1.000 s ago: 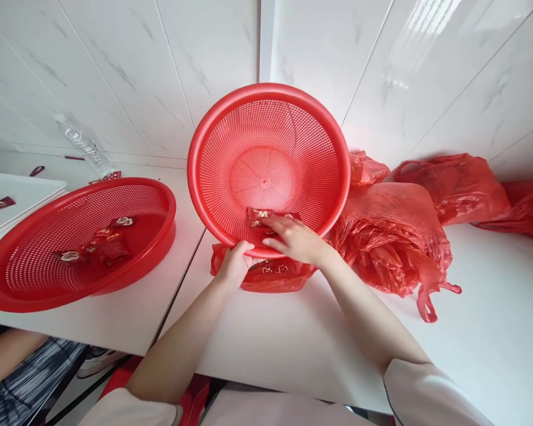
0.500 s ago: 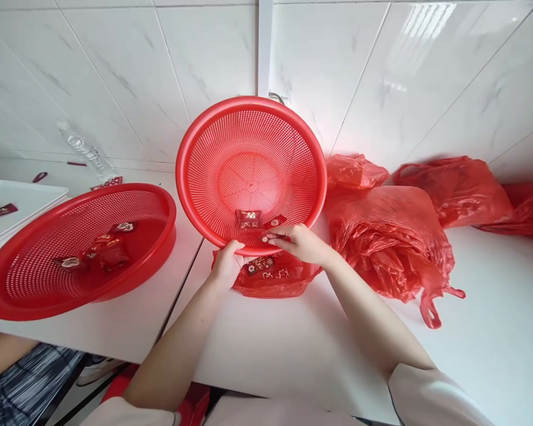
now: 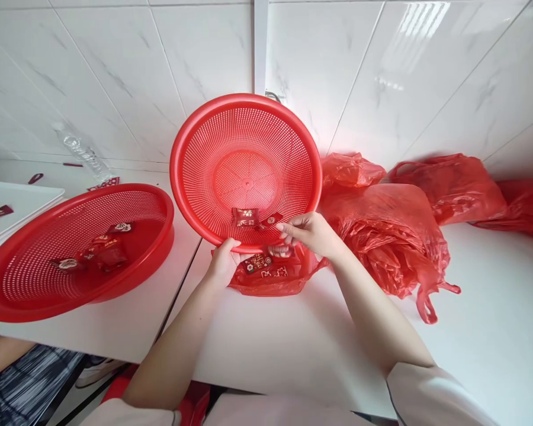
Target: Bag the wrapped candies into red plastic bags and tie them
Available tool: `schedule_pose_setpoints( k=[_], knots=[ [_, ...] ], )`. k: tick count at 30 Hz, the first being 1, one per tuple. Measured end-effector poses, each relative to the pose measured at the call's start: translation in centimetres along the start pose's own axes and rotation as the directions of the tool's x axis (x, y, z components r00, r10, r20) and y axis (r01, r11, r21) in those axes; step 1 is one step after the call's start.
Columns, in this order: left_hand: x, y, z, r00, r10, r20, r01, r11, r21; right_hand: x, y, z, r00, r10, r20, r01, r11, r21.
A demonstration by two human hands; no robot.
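A red plastic mesh basket (image 3: 247, 136) is tilted toward me with its near rim low. My left hand (image 3: 224, 261) is closed on that rim, thumb over the edge. Two dark red wrapped packets lie inside: a gold-lettered packet (image 3: 245, 217) and a second packet (image 3: 270, 221) by my right fingertips. My right hand (image 3: 308, 234) hovers at the near right rim, fingers bent and slightly apart, holding nothing visible. Just beneath it, a blurred packet (image 3: 281, 251) drops over an open red plastic bag (image 3: 270, 289). Among the bag's contents is a dark packet with flowers (image 3: 256, 262).
On the left stands another red basket (image 3: 160, 251) with several packets. Beyond it are a white tray (image 3: 39, 198) and a clear plastic bottle (image 3: 84, 152). A stack of red plastic bags (image 3: 382, 236) lies to the right. Someone's forearm (image 3: 2, 355) shows at lower left.
The packet my right hand was pinching inside the basket is now out over the rim, above the bag, and let go. My right hand has shifted slightly right; my left hand keeps its hold.
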State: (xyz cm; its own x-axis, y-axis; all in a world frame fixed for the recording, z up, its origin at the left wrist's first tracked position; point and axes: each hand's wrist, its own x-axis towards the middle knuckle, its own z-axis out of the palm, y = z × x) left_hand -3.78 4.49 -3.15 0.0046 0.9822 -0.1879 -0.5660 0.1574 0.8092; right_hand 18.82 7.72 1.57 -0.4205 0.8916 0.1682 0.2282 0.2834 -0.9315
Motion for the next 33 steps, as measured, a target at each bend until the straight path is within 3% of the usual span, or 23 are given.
schedule_pose_setpoints(
  k=[3, 6, 9, 13, 16, 19, 23, 29, 31, 33],
  knots=[
    [0.0, -0.3, 0.0, 1.000, 0.026, 0.010, -0.027, 0.999, 0.020, 0.0, 0.1, 0.0, 0.996, -0.048, -0.073, 0.039, 0.991, -0.128],
    [-0.3, -0.6, 0.5, 1.000, 0.022, 0.019, -0.023, 0.999, 0.035, 0.3, 0.4, 0.4, 0.977, -0.175, -0.119, 0.119, 0.918, -0.378],
    [-0.8, -0.8, 1.0, 0.998, -0.016, 0.058, 0.014, 0.999, 0.038, 0.6, 1.1, 1.1, 0.975, -0.219, 0.040, 0.211, 0.850, -0.483],
    [-1.0, -1.0, 1.0, 0.991, -0.092, 0.099, 0.086, 0.994, 0.064, 0.7, 1.7, 1.6, 0.959, -0.089, 0.269, 0.221, 0.830, -0.512],
    [-0.8, -1.0, 0.7, 0.995, -0.082, 0.060, 0.078, 0.994, 0.071, 0.5, 1.5, 1.3, 0.944, -0.071, 0.323, 0.206, 0.889, -0.408],
    [-0.5, -0.7, 0.6, 0.998, -0.046, 0.043, 0.044, 0.998, 0.047, 0.4, 1.0, 0.7, 0.963, -0.011, 0.268, 0.048, 0.990, -0.131],
    [-0.2, 0.0, 0.6, 0.997, -0.066, 0.028, 0.065, 0.998, 0.010, 0.5, 0.8, 0.1, 0.928, 0.094, 0.361, -0.203, 0.939, 0.277],
    [0.1, 0.5, 0.1, 0.999, -0.025, 0.045, 0.025, 1.000, -0.015, 0.5, 0.6, 0.3, 0.918, 0.128, 0.375, -0.246, 0.926, 0.285],
    [0.3, 0.5, -0.1, 0.999, -0.023, 0.043, 0.024, 0.999, -0.023, 0.3, 0.4, 0.4, 0.935, 0.089, 0.344, -0.178, 0.955, 0.238],
    [0.3, 0.4, -0.2, 0.999, -0.020, 0.027, 0.020, 1.000, -0.024, 0.3, 0.2, 0.5, 0.971, 0.015, 0.240, -0.044, 0.992, 0.118]
  ],
)
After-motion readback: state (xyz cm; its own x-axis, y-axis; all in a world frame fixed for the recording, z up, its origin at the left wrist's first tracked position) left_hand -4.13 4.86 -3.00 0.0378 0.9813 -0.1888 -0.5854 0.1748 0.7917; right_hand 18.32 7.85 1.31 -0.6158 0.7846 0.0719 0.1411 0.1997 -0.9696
